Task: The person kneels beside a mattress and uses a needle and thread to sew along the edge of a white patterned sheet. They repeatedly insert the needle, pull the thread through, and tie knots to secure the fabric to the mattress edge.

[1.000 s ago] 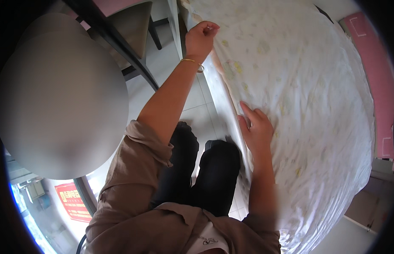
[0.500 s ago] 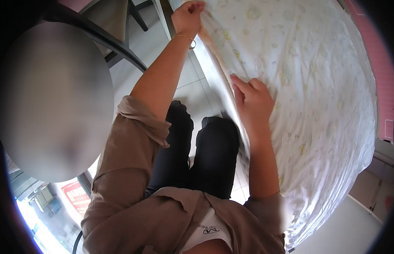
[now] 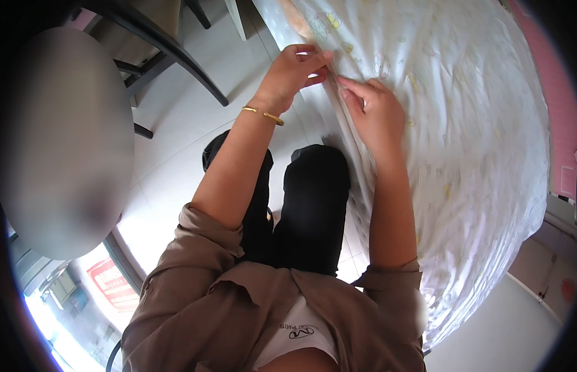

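Note:
A white bed sheet (image 3: 481,142) with a faint yellow and grey print covers a mattress on my right, wrinkled across its top. My left hand (image 3: 295,74), with a gold bangle on its wrist, is at the near side edge of the bed, its thumb and fingers closed about the sheet's edge. Just to the right, my right hand (image 3: 378,115) rests over the sheet, index finger and thumb drawn together at the same edge. The two hands' fingertips almost meet. How much cloth lies between the fingers is partly hidden.
A dark-framed chair (image 3: 170,46) stands on the pale tiled floor (image 3: 170,133) at the upper left. A large blurred grey oval (image 3: 62,142) blocks the left side. Beyond the bed is a pink surface (image 3: 552,80). My knees (image 3: 313,186) are beside the mattress.
My left hand has come back along the bed edge toward me, close to my right hand. My right hand has shifted slightly farther up the edge. The view has moved a little.

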`<act>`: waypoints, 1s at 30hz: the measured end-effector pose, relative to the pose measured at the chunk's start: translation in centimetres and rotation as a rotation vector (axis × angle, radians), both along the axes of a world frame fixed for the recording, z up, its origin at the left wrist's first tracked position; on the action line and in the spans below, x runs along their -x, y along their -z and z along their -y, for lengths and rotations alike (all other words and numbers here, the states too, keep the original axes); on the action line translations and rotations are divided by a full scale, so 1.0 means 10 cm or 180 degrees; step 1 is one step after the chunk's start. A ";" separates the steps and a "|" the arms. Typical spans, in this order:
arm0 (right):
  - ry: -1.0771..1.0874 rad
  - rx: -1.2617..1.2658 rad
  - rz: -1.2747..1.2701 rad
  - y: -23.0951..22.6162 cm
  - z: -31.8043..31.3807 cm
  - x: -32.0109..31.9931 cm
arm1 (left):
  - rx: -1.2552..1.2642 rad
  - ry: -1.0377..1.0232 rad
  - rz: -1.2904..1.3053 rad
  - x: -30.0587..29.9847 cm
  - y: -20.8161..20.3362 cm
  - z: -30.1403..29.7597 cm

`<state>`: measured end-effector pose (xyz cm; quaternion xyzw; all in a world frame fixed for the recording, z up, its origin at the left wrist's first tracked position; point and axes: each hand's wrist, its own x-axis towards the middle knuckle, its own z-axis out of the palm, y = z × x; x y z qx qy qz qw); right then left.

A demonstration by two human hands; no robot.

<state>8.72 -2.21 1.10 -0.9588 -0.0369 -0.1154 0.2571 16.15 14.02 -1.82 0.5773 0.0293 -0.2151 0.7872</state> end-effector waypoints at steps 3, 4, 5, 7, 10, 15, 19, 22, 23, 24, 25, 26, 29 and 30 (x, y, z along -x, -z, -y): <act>-0.0182 -0.0740 0.0026 0.06 0.18 0.00 | -0.0160 0.0683 -0.0060 0.09 -0.06 0.01; -0.0021 -0.1590 -0.0424 -0.03 0.22 0.04 | -0.0224 0.0989 -0.0079 0.15 -0.08 0.02; 0.0137 -0.2445 -0.0859 -0.19 0.24 0.04 | -0.0357 0.1052 0.0035 0.22 -0.08 0.07; 0.0144 -0.3622 -0.1078 -0.29 0.32 0.05 | -0.0397 0.1229 -0.0056 0.29 -0.03 0.17; 0.0235 -0.3767 -0.0551 -0.37 0.39 0.21 | -0.0143 0.1235 -0.0112 0.39 0.04 0.27; 0.0554 -0.3320 -0.0448 -0.50 0.37 0.60 | 0.0115 0.1106 -0.0215 0.42 0.02 0.31; 0.0595 -0.2559 -0.0358 -0.41 0.28 0.80 | 0.0356 0.1015 -0.0223 0.44 0.01 0.29; 0.0603 -0.1794 -0.0310 -0.34 0.18 0.84 | 0.0431 0.1032 -0.0195 0.41 0.05 0.28; 0.0537 -0.1646 -0.0257 -0.28 0.17 0.85 | 0.0460 0.1051 -0.0175 0.40 0.05 0.28; 0.0469 -0.1498 -0.0204 -0.26 0.16 0.85 | 0.0464 0.1065 -0.0168 0.40 0.05 0.28; 0.0584 -0.1344 -0.0299 -0.27 0.12 0.86 | 0.0458 0.1078 -0.0169 0.40 0.05 0.28; 0.0607 -0.1179 -0.0318 -0.28 0.10 0.86 | 0.0451 0.1089 -0.0169 0.39 0.06 0.27; 0.0657 -0.0780 -0.0330 -0.29 0.06 0.85 | 0.0515 0.1170 -0.0163 0.36 0.06 0.23; 0.0652 -0.0705 -0.0306 -0.27 0.06 0.84 | 0.0504 0.1158 -0.0161 0.36 0.05 0.22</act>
